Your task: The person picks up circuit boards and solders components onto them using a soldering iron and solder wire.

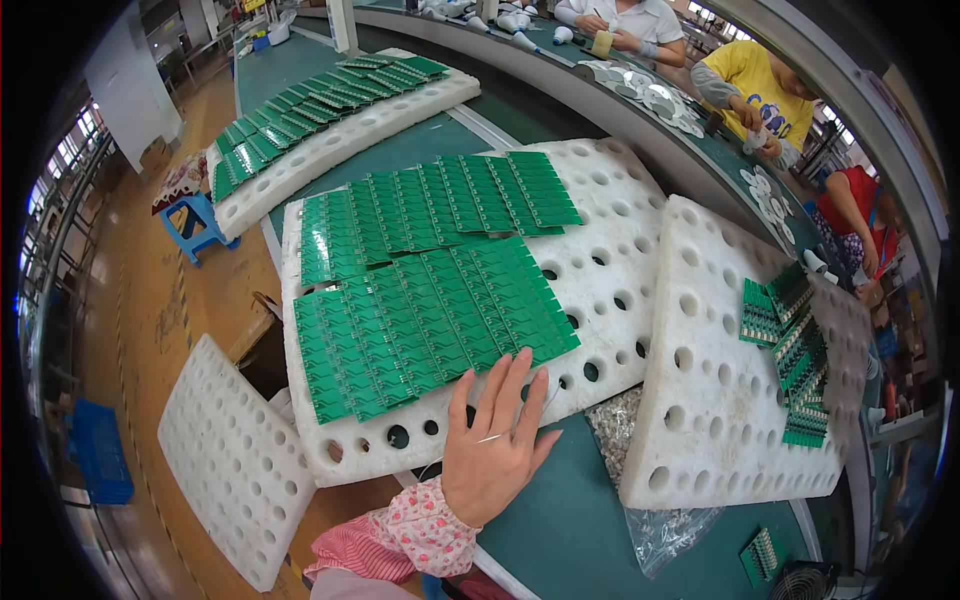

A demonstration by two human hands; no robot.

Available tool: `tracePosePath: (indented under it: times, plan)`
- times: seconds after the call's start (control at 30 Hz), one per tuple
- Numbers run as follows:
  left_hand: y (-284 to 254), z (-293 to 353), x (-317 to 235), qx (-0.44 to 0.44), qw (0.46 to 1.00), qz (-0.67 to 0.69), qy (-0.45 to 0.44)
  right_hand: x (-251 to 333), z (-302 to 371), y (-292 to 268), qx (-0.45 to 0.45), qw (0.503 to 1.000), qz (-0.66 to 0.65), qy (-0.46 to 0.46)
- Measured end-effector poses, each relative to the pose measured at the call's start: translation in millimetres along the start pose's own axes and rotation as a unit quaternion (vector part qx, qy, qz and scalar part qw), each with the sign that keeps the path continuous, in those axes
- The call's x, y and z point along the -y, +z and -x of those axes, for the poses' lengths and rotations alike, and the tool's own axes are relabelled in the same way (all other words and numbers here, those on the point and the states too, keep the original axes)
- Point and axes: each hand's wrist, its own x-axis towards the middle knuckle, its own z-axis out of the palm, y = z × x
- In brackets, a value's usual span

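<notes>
green workbench (560,530) – left hand (495,450) flat, fingers spread, on white foam tray (600,250) beside green circuit boards (430,320); right hand unseen.

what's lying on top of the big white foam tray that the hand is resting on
Two rows of green circuit boards cover most of the white foam tray, packed edge to edge. The left hand rests flat on its near edge. Holes show on the bare right part; any holes under the boards are hidden.

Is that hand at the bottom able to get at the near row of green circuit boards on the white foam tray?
Probably yes. The left hand lies flat on the front edge of the foam tray, fingertips just short of the near row of green boards. Nothing lies between them. The right hand is out of view.
</notes>
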Motion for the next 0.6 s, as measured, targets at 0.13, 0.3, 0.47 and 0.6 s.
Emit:
tracePosePath:
  times: [0.13,0.3,0.47,0.6]
  plan:
    - [2,-1,-1,-0.060,0.995,0.064,0.046,121,-59,50,-0.219,0.938,0.163,0.213]
    - [6,12,-14,-0.098,0.939,0.276,0.182,131,-71,41,-0.343,0.876,0.189,0.281]
    - [2,63,-101,0.064,0.846,0.503,0.162,130,-75,50,-0.312,0.927,0.073,0.195]
    - [-3,83,-125,0.257,0.776,0.551,0.168,103,-61,34,-0.202,0.967,0.139,0.073]
